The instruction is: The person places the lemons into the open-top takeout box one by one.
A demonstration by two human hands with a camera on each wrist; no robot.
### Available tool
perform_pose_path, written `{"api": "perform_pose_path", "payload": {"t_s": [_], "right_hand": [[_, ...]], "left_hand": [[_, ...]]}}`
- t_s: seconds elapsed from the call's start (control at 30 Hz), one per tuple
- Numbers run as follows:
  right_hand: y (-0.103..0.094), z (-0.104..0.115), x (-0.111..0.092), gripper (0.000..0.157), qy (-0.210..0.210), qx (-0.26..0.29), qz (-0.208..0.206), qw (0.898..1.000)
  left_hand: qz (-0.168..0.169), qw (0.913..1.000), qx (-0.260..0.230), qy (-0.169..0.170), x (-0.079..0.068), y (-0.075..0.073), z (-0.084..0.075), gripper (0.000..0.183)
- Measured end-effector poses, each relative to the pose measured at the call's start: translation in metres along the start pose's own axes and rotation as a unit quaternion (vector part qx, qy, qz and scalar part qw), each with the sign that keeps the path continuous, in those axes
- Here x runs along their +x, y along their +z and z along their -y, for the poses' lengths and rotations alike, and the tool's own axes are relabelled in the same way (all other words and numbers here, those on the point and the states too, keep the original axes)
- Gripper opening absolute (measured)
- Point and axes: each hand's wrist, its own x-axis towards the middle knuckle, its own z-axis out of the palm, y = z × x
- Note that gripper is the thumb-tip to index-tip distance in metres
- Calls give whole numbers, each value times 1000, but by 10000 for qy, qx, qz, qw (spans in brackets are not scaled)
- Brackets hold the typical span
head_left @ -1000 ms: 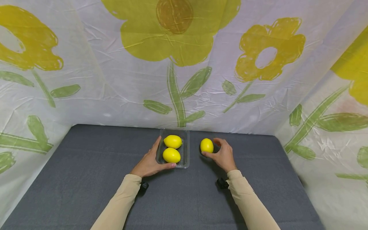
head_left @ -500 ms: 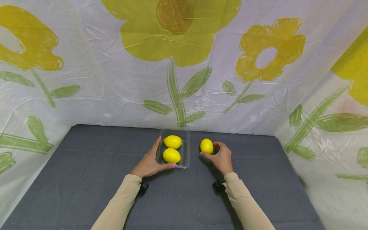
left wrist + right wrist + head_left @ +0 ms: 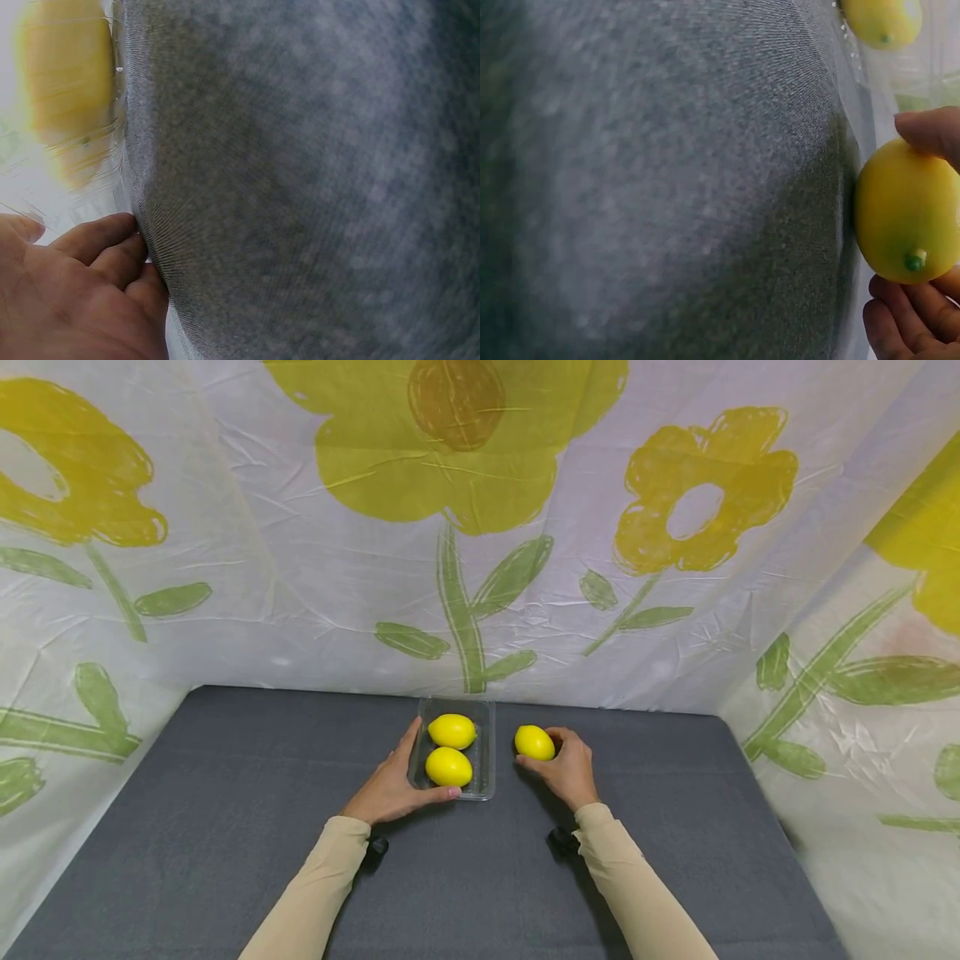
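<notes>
In the head view, a clear plastic tray stands near the table's back edge with two yellow lemons in it: a back lemon and a front lemon. My left hand spreads around the tray's near left corner, fingers along its left side and thumb along its front rim. To the right of the tray, my right hand holds a third lemon between thumb and fingers. In the right wrist view this lemon shows a green stem tip, with the thumb above and fingertips below.
A dark grey cloth covers the table. Behind and at both sides hangs a white curtain printed with yellow flowers. A narrow strip of cloth separates the tray from the right-hand lemon. Each wrist wears a small black camera.
My right hand has shifted slightly left, and the lemon in it has turned, its end now pointing toward the tray. The left hand, the tray and its lemons have stayed put.
</notes>
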Motion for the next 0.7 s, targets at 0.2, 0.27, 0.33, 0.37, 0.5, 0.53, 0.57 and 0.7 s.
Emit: {"api": "perform_pose_path", "payload": {"t_s": [0.2, 0.27, 0.33, 0.37, 0.5, 0.53, 0.57, 0.7], "right_hand": [[1, 0, 2, 62, -159, -60, -7, 9999], [0, 0, 2, 62, -191, -51, -5, 9998], [-1, 1, 1, 62, -214, -18, -14, 9998], [-2, 1, 1, 63, -244, -3, -24, 9997], [-6, 7, 1, 62, -435, 81, -106, 9990], [-7, 10, 1, 62, -494, 99, -128, 9986], [-8, 12, 1, 62, -543, 126, -137, 9984], [-11, 27, 0, 64, -692, 240, -78, 9973]], "left_hand": [[0, 10000, -43, -8, 0, 0, -1, 132], [1, 10000, -39, -7, 0, 0, -1, 132], [-3, 10000, -29, -6, 1, 0, 0, 132], [-6, 10000, -30, -5, 1, 0, 0, 132], [-6, 10000, -36, -1, 1, 0, 1, 132], [-5, 10000, -41, -1, 1, 0, 1, 132], [0, 10000, -45, 2, 1, 0, 1, 132], [5, 10000, -47, -1, 1, 0, 1, 133]]}}
